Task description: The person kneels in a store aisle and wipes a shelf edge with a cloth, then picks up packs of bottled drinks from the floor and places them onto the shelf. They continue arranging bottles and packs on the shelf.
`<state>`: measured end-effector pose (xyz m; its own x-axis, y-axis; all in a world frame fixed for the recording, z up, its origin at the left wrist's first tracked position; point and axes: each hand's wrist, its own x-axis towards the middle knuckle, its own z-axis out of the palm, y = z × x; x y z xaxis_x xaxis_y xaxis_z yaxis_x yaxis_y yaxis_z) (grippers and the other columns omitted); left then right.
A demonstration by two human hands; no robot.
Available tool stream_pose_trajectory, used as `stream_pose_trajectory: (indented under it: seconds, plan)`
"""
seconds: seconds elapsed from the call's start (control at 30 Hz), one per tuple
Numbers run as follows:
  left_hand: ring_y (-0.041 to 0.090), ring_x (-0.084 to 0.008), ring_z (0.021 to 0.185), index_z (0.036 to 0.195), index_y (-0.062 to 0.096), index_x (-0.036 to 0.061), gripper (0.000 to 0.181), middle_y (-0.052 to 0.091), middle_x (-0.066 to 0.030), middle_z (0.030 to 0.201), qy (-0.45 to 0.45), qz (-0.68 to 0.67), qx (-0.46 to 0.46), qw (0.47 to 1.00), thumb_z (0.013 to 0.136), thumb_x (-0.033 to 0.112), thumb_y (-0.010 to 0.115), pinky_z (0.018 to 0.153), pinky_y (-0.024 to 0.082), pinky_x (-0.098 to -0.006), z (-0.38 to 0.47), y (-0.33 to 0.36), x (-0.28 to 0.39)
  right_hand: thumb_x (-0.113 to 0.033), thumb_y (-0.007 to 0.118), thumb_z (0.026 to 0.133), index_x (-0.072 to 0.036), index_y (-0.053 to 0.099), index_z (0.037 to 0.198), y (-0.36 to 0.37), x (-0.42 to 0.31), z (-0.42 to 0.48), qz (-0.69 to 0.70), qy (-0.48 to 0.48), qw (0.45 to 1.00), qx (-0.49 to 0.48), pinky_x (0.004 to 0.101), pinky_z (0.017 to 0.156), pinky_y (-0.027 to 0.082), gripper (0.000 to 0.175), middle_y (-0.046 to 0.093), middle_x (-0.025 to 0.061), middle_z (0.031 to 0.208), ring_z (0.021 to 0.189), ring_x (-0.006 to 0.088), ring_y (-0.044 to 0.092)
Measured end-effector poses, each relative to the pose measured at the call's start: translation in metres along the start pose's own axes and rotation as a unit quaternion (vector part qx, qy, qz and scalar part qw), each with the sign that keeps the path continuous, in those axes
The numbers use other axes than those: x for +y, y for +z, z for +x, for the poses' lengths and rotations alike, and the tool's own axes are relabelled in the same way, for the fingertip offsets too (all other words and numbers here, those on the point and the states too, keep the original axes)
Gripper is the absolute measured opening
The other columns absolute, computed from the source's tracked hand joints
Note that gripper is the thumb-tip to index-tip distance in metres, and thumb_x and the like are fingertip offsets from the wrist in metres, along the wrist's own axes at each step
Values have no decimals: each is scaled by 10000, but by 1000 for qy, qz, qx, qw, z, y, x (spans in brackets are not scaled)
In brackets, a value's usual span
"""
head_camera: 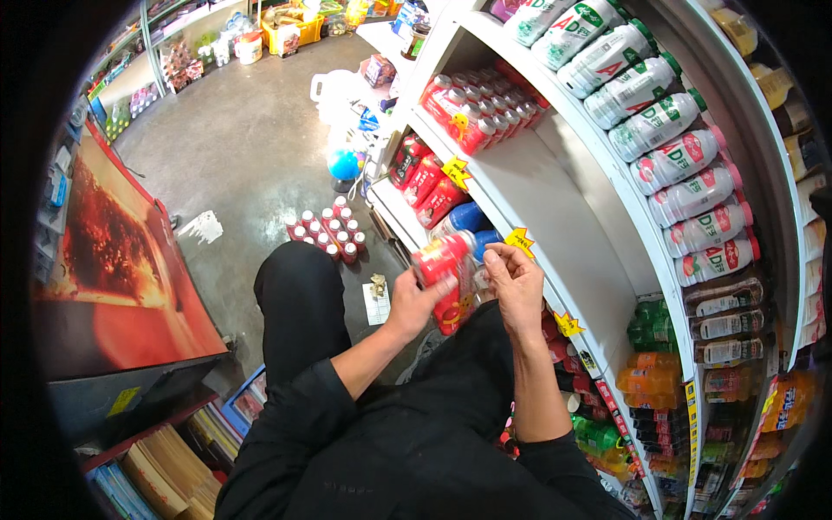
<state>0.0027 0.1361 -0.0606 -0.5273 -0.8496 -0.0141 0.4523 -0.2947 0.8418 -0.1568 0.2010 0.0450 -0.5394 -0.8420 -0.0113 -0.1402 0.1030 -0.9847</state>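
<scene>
My left hand point(416, 302) is closed around a red-labelled drink bottle point(437, 259), blurred by motion. Below that bottle, at the same hand, is another red package with a yellow figure point(453, 311); whether the hand holds it too, I cannot tell. My right hand point(515, 279) is raised just right of the bottle, thumb and index fingertips together; whether anything thin is between them cannot be seen. On the floor beyond my knee stands a group of red bottles with white caps point(327, 229). More white-capped red bottles point(484, 110) stand on the shelf at upper right.
A white shelf rack point(552, 195) curves along the right, holding white drink bottles point(663, 123) and orange soda bottles point(647, 383). A receipt-like paper point(376, 302) lies on the floor. At left are a red pictured box point(123, 260) and stacked books point(162, 474). A blue ball point(344, 164) is ahead.
</scene>
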Motion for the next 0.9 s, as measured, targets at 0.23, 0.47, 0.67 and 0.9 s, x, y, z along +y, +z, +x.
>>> stream_pose_trajectory:
  seconds: [0.23, 0.47, 0.67, 0.9]
  plan:
    - [637, -296, 1422, 1551, 555, 91, 656, 693, -97, 1503, -174, -348, -23, 921, 1077, 513, 721, 1257, 449, -542, 3, 4, -20, -350, 781, 1071, 50, 742, 1294, -19, 52, -28, -83, 30, 996, 34, 325, 944, 559, 459, 773, 99, 1153, 1059, 156, 705]
    - [552, -316, 1505, 1630, 470, 112, 906, 599, -107, 1610, -155, -383, -46, 910, 1000, 730, 676, 1289, 405, -567, 3, 9, 0, -369, 745, 1098, 80, 701, 1376, -26, 59, -54, 149, 71, 986, 38, 316, 1072, 517, 530, 746, 108, 1256, 1187, 143, 672]
    - [548, -312, 1512, 1644, 451, 116, 929, 593, -105, 1615, -146, -383, -28, 912, 994, 743, 670, 1292, 401, -571, 6, 10, 5, -309, 834, 1022, 91, 686, 1405, -24, 59, -53, 93, 68, 993, 37, 322, 1034, 545, 573, 748, 155, 1244, 1132, 162, 697]
    - [519, -326, 1543, 1670, 414, 108, 961, 553, -126, 1657, -140, -379, -30, 914, 1008, 780, 599, 1302, 384, -577, 6, 7, 3, -284, 873, 969, 73, 749, 1292, -30, 40, -18, -68, 50, 994, -72, 315, 978, 560, 497, 785, 113, 1149, 1062, 149, 711]
